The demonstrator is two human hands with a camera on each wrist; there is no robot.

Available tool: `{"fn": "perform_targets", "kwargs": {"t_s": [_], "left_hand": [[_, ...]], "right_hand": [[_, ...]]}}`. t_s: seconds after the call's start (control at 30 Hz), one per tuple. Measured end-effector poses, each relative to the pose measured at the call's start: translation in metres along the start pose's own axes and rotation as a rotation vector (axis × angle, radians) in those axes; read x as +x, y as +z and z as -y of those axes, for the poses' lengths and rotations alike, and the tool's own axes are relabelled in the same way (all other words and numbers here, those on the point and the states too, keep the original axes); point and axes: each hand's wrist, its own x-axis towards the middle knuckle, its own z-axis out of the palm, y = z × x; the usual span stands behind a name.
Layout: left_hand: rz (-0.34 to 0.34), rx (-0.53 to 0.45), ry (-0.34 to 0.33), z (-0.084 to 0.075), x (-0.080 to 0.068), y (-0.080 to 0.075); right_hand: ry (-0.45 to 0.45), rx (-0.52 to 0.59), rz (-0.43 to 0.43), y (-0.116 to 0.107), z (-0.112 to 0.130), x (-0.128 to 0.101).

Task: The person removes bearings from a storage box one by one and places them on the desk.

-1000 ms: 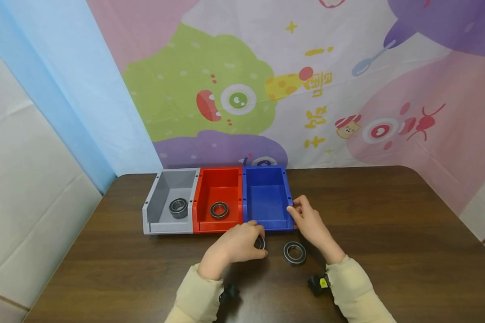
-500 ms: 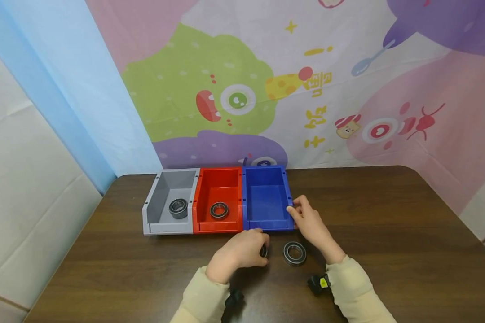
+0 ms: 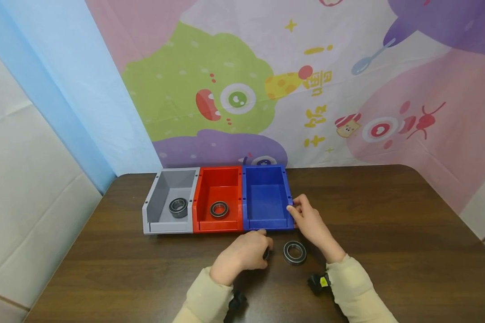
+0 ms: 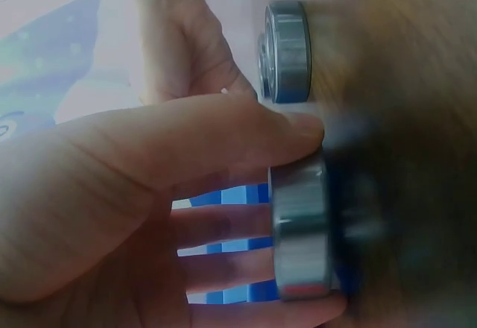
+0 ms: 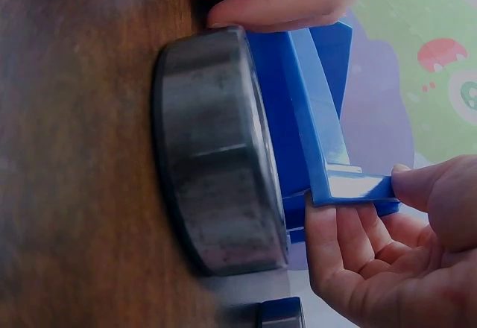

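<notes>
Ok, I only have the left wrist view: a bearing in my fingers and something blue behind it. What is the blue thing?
Observer: A blue bin, rightmost in a row of three. Nothing lies in it.
Operator: And the other two?
Observer: The gray bin holds one bearing, and the red bin holds another.
Operator: Where is the right hand?
Observer: The right hand pinches the blue bin's front right corner, with the thumb on the rim, as the right wrist view shows.
</notes>
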Motion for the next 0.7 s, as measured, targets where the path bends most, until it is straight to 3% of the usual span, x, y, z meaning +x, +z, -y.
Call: {"fn": "perform_targets", "kwargs": {"t_s": [0.5,0.7], "left_hand": [[-0.033,0.06,-0.028,-0.0074,0.0005,0.0037],[-0.016,0.055,-0.055,-0.0087,0.0006,0.0045]], "right_hand": [[-0.007,0.008,0.011,0.0006,-0.0011,0.0005],[-0.003,0.01,0.012,0.0003,-0.0011,0.0003]]}}
